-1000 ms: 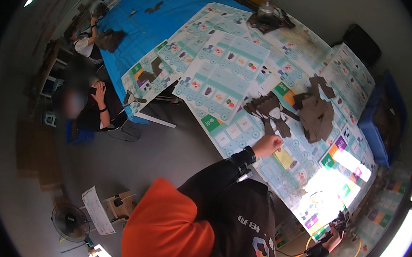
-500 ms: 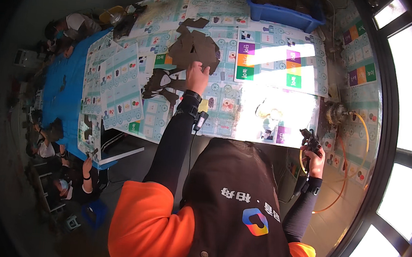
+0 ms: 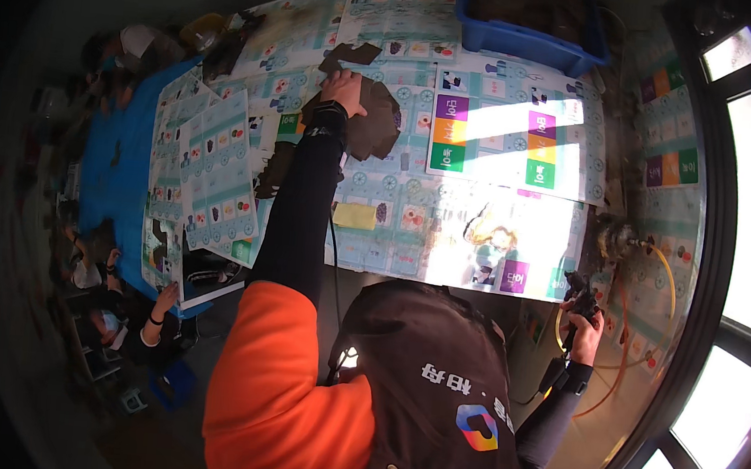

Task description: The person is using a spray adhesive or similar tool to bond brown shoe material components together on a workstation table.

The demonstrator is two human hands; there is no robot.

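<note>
My left hand (image 3: 343,91) reaches over a loose pile of dark brown flat cut pieces (image 3: 374,132) on the table. Its fingers are stretched across the upper part of the pile, with the thumb apart to the right. Another dark brown piece (image 3: 272,172) lies partly hidden behind my left forearm. Off the table's front right corner, my right hand (image 3: 585,333) is closed round a dark spray gun (image 3: 579,293). A yellow hose (image 3: 558,333) curves down beside its grip.
Printed sheets (image 3: 486,199) cover the table, sunlit on the right. A yellow paper slip (image 3: 355,216) lies near the front. Far right is a blue bin (image 3: 535,45); a metal pot (image 3: 616,240) with hoses stands beside the table. Co-workers (image 3: 122,324) sit left by a blue-covered table (image 3: 118,167).
My left hand has moved from the pile's near edge to its far upper left part, the arm stretching farther. The spray gun remains in my right hand, lower in the picture.
</note>
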